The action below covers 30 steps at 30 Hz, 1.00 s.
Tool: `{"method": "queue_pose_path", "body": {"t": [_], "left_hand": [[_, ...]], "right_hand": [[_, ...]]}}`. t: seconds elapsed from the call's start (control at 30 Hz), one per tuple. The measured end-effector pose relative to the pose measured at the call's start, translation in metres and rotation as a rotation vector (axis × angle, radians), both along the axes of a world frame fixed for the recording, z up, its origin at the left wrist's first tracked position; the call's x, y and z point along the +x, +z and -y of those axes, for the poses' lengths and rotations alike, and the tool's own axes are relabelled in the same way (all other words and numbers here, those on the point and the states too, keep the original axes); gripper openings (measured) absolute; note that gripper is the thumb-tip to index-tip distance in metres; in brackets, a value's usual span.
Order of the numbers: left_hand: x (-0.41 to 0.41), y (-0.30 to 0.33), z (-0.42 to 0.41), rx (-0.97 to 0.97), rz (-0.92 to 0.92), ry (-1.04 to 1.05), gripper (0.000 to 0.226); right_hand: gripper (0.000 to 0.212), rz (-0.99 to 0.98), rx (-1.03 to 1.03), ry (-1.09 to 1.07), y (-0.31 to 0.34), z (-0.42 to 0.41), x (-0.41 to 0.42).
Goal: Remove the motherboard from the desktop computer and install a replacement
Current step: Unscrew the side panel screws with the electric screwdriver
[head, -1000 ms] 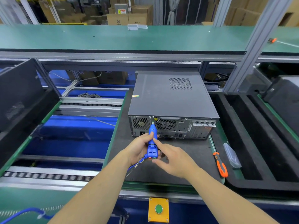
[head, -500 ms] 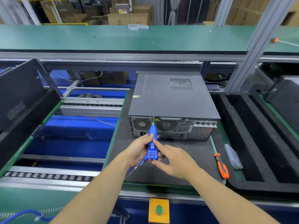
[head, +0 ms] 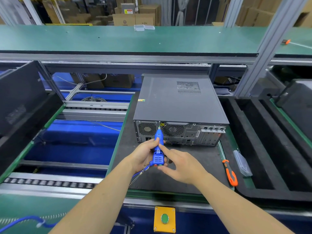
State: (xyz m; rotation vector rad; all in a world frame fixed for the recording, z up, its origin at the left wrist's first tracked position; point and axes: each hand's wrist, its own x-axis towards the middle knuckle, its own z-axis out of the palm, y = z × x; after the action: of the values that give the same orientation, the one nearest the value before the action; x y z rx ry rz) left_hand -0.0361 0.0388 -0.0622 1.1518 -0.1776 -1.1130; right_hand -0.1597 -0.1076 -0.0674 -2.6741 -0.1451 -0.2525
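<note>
Both hands stay put at frame centre: left hand (head: 143, 155) grips the blue electric screwdriver (head: 158, 149), right hand (head: 182, 166) steadies it, bit on the closed desktop computer (head: 179, 108) rear; cover screw still being worked.

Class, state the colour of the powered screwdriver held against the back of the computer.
Blue, seen in the head view: the screwdriver.

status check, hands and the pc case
Left hand gripping blue electric screwdriver, bit at rear panel of closed dark grey desktop computer. Right hand steadying its base. Nothing blocking.
</note>
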Motion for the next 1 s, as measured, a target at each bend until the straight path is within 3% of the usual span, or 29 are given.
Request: {"method": "queue_pose_path", "body": {"t": [0.5, 0.73, 1.0], "left_hand": [[0.000, 0.010, 0.001, -0.001, -0.073, 0.017, 0.045], [0.000, 0.011, 0.000, 0.011, -0.079, 0.017, 0.044], [-0.004, 0.012, 0.002, 0.012, -0.102, 0.037, 0.035]], "right_hand": [[0.064, 0.080, 0.075, 0.080, 0.019, -0.002, 0.009], [0.073, 0.015, 0.068, 0.046, 0.012, -0.001, 0.006], [0.084, -0.042, -0.093, -0.029, 0.009, -0.004, 0.006]]}}
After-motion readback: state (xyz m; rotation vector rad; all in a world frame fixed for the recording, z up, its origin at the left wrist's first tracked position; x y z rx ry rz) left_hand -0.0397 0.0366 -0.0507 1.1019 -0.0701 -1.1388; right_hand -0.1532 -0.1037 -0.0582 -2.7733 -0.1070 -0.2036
